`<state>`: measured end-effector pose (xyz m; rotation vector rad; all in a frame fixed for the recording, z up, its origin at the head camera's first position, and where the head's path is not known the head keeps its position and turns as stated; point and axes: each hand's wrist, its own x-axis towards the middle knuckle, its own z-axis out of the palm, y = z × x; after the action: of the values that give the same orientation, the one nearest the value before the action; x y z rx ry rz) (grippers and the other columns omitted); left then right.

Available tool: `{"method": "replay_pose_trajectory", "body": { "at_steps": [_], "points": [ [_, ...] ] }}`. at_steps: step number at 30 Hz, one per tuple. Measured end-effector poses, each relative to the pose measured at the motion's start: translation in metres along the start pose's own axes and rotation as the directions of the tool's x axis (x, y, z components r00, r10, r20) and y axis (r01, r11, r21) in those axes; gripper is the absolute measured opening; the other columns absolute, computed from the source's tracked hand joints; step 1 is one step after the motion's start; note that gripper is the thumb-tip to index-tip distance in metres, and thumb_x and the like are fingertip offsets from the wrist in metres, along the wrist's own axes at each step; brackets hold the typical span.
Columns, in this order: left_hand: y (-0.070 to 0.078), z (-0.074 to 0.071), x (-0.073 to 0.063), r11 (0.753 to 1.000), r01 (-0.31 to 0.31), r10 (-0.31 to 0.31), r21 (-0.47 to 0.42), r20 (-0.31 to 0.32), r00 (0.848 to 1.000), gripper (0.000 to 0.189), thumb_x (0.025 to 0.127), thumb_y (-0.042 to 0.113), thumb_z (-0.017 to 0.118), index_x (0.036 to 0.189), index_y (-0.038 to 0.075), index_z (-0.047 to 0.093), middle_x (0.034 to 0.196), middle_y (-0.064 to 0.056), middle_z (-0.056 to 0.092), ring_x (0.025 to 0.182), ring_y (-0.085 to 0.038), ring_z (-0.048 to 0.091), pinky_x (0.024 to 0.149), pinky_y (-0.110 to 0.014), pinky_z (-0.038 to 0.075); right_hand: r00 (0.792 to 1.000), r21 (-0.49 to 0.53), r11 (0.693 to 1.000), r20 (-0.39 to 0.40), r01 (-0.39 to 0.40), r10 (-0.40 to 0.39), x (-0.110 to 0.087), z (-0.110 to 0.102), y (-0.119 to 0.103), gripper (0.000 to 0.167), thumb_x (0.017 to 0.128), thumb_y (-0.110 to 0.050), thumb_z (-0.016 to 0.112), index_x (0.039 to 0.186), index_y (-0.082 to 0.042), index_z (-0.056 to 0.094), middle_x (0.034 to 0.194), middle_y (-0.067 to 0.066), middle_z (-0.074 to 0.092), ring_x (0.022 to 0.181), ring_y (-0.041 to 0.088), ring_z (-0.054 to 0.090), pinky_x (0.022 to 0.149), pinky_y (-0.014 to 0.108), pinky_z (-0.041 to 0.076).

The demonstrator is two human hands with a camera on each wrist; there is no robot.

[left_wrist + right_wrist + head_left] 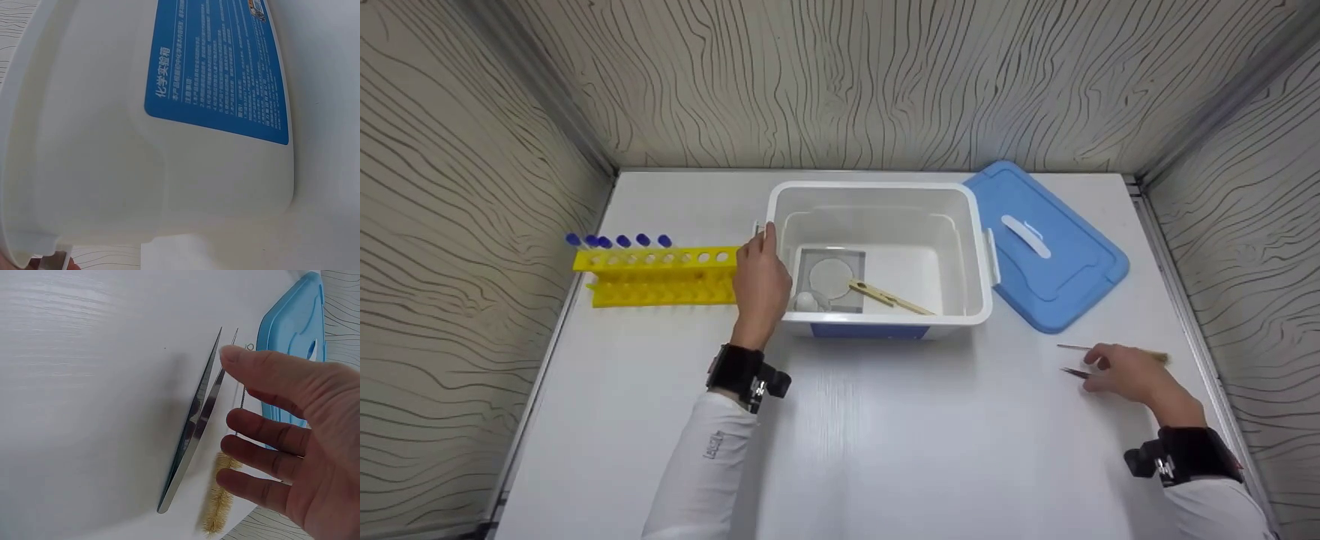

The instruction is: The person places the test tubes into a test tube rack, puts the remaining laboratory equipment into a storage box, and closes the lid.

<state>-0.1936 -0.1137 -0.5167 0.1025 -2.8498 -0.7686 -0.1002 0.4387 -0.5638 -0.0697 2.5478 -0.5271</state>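
My left hand [763,285] grips the left rim of a white plastic storage box [881,319]; in the left wrist view only bits of the fingers [73,265] show at the handle. A blue label [219,73] covers part of the box's side. Inside lie a clear round dish [831,279] on a grey square mesh [851,301] and a wooden test tube clamp [874,292]. My right hand [1132,373] hovers over metal tweezers [194,424] with fingers loosely spread, the thumb overlapping one tip; contact cannot be told. Beside them is a bristle tube brush [222,495].
A blue lid [1065,277] with a white handle lies right of the box, partly behind its rim. To the left stands a yellow rack [660,298] holding several blue-capped tubes [623,241]. Patterned walls [855,90] enclose the white table [945,435] at the back and sides.
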Motion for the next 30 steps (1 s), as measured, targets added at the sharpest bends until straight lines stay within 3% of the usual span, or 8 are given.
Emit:
{"method": "replay_pose_trajectory", "body": {
  "at_steps": [10, 19, 30],
  "points": [
    [0.000, 0.000, 0.002, 1.000, -0.009, 0.009, -0.001, -0.014, 1.000, 0.053, 0.103, -0.001, 0.053, 0.155, 0.001, 0.048, 0.148, -0.027, 0.059, 0.133, -0.049, 0.058, 0.100, -0.057, 0.059, 1.000, 0.021, 0.999, 0.000, 0.026, -0.026, 0.002, 0.006, 0.002, 0.040, 0.082, -0.006, 0.079, 0.115, 0.013, 0.066, 0.103, 0.030, 0.070, 0.090, 0.035, 0.067, 0.075, 0.045, 0.056],
    [-0.002, 0.001, 0.001, 1.000, 0.010, -0.010, -0.010, 0.009, 1.000, 0.053, 0.104, 0.000, 0.051, 0.156, 0.001, 0.047, 0.148, -0.028, 0.058, 0.133, -0.050, 0.058, 0.100, -0.058, 0.059, 0.998, -0.005, 0.999, -0.056, 0.032, -0.032, 0.004, 0.015, 0.012, 0.032, 0.078, 0.003, 0.072, 0.109, 0.012, 0.068, 0.098, 0.028, 0.070, 0.088, 0.038, 0.066, 0.075, 0.052, 0.056],
    [0.000, -0.001, 0.000, 1.000, 0.011, -0.011, -0.005, 0.014, 1.000, 0.054, 0.103, 0.000, 0.052, 0.157, 0.002, 0.046, 0.149, -0.027, 0.058, 0.135, -0.049, 0.057, 0.098, -0.057, 0.060, 0.995, -0.051, 0.998, -0.094, 0.026, -0.030, 0.008, 0.023, 0.015, 0.021, 0.082, 0.009, 0.063, 0.102, 0.009, 0.069, 0.093, 0.025, 0.071, 0.086, 0.041, 0.067, 0.077, 0.057, 0.056]
  ]
}}
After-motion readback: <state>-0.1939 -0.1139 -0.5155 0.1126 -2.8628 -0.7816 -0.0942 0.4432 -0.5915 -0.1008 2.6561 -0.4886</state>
